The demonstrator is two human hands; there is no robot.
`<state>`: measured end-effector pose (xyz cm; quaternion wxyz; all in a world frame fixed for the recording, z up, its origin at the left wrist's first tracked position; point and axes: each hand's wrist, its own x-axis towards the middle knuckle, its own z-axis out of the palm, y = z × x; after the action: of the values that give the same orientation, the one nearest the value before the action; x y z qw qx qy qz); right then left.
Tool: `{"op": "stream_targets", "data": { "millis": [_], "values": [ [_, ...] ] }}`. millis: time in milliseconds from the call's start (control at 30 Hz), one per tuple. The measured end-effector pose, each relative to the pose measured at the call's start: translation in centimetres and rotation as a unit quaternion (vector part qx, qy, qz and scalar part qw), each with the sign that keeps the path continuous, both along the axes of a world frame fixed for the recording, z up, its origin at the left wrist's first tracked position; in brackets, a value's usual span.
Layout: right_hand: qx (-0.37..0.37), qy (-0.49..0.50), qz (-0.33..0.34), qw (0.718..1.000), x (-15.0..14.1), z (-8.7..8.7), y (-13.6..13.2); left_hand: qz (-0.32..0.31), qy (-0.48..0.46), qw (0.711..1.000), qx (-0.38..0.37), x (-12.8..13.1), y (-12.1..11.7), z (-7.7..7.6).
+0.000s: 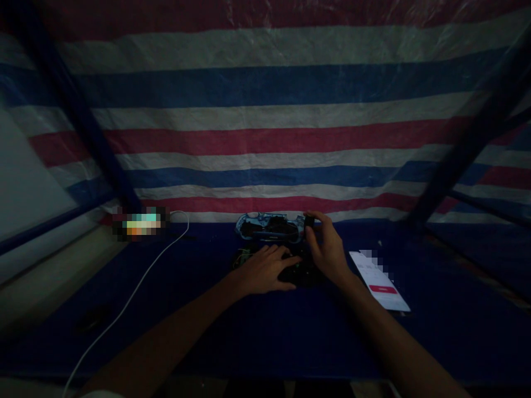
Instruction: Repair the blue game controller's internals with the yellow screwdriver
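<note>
My left hand point(263, 269) lies palm down over a dark chassis-like assembly point(309, 272), its fingers stretched out and spread across it. Thin greenish wires point(243, 255) show at the assembly's left end. Between the thumb and fingers of my right hand point(327, 246) is a small black block point(309, 221); its kind is too dark to make out. Just behind the assembly lies a light-blue, car-like body shell point(269, 219), with its dark hollow side facing me. My right fingertips are beside the shell's right end.
To the right, a phone point(384, 284) with a lit white screen lies on the dark blue surface point(332, 342). A white cable point(139, 284) runs along the left towards a blurred-out lit object point(143, 224). Blue bed-frame-like posts point(83, 110) and a striped sheet point(257, 83) enclose the space.
</note>
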<state>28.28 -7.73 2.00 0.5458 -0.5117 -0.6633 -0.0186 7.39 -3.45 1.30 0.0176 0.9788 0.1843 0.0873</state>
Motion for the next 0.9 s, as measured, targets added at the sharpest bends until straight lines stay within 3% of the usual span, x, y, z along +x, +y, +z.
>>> {"op": "stream_targets", "data": {
  "millis": [233,533,633,800,900],
  "values": [
    [-0.021,0.076,0.008,0.997,0.6,-0.6,0.4,-0.002,0.001,1.0,0.007,0.0,-0.1,-0.1],
    [0.003,-0.08,0.02,0.997,0.7,0.3,-0.1,-0.004,0.004,1.0,0.013,0.0,-0.1,0.0],
    [-0.001,-0.051,0.019,0.999,0.3,0.2,0.0,-0.001,0.005,1.0,0.018,0.0,-0.2,0.0],
    [0.078,-0.01,-0.047,0.996,-0.1,0.0,0.6,0.001,0.006,1.0,0.017,0.0,-0.2,0.0],
    [0.074,0.002,-0.036,0.997,0.1,0.1,0.8,-0.001,0.003,1.0,0.015,0.0,-0.2,0.0]
  ]
}}
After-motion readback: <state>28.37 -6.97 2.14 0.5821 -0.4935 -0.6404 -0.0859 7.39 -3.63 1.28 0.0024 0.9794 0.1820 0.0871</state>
